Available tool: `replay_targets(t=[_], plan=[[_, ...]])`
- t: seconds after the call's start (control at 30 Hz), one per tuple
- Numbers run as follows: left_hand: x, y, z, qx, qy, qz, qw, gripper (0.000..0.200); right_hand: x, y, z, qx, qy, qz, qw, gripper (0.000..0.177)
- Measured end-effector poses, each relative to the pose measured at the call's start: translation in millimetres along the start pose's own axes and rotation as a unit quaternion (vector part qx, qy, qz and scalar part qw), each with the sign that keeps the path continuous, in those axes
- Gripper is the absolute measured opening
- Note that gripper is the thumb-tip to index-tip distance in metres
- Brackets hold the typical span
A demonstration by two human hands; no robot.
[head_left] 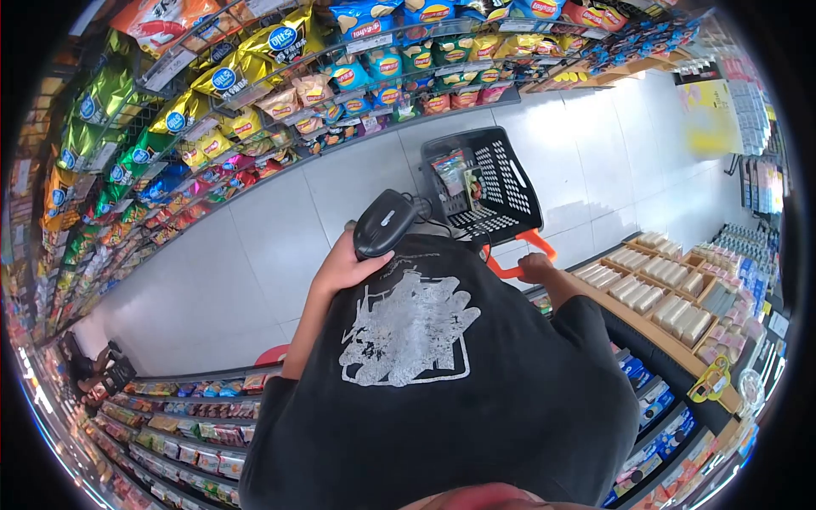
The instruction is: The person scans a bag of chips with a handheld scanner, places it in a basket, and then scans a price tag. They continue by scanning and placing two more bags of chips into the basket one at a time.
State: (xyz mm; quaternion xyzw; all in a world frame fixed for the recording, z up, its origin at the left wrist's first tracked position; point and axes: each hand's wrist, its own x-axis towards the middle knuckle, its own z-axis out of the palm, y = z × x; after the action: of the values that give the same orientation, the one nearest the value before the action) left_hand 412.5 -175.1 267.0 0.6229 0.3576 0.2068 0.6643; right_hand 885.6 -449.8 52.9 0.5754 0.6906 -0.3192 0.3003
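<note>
My left hand (342,263) is closed around a black handheld device (385,223) with a rounded body, held in front of my dark shirt; its exact kind I cannot make out. A thin black cable (438,223) runs close to it toward the basket. My right hand (535,269) grips the orange handle (548,245) of a black shopping basket (512,174). Inside the perforated basket lie a few packaged items (452,172), one of them in colourful plastic. My right fingers are partly hidden behind the handle and sleeve.
Racks of bagged chips (348,76) line the far and left side of the aisle. Low shelves of small packets (195,433) stand behind on the left. A wooden display (659,289) with rows of pale packages is on the right. The tiled floor (229,263) runs between.
</note>
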Motion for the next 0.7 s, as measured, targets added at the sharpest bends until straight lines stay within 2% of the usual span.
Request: replay_targets(t=[0.1, 0.17, 0.27, 0.3, 0.4, 0.43, 0.47, 0.53, 0.7], plan=[[-12, 5, -12, -0.037, 0.038, -0.048, 0.997, 0.038, 3, -30, 29, 0.054, 0.053, 0.095, 0.993, 0.023], [-23, -14, -24, -0.051, 0.065, -0.051, 0.995, 0.04, 1, -56, 13, 0.091, 0.052, 0.151, 0.983, 0.022], [-39, -25, -47, -0.029, 0.095, -0.053, 0.994, 0.039, 12, -80, -12, 0.139, 0.096, 0.193, 0.967, 0.022], [-48, -48, -59, -0.024, 0.087, -0.063, 0.994, 0.032, 20, -82, -13, 0.151, 0.12, 0.199, 0.961, 0.021], [-62, -63, -80, -0.177, 0.074, -0.087, 0.978, 0.022, 41, -91, -29, 0.229, 0.141, 0.251, 0.93, 0.022], [-59, -53, -82, -0.171, 0.067, -0.039, 0.982, 0.018, 48, -92, -38, 0.265, 0.149, 0.279, 0.911, 0.025], [-58, -47, -79, -0.214, 0.096, -0.024, 0.972, 0.017, 54, -92, -44, 0.3, 0.161, 0.304, 0.89, 0.027], [-51, -38, -80, -0.254, 0.096, 0.031, 0.962, 0.017, 73, -85, -56, 0.339, 0.184, 0.328, 0.862, 0.031], [-21, -21, -64, -0.24, 0.106, 0.023, 0.965, 0.018, 109, -37, -108, 0.386, 0.208, 0.371, 0.819, 0.038]])
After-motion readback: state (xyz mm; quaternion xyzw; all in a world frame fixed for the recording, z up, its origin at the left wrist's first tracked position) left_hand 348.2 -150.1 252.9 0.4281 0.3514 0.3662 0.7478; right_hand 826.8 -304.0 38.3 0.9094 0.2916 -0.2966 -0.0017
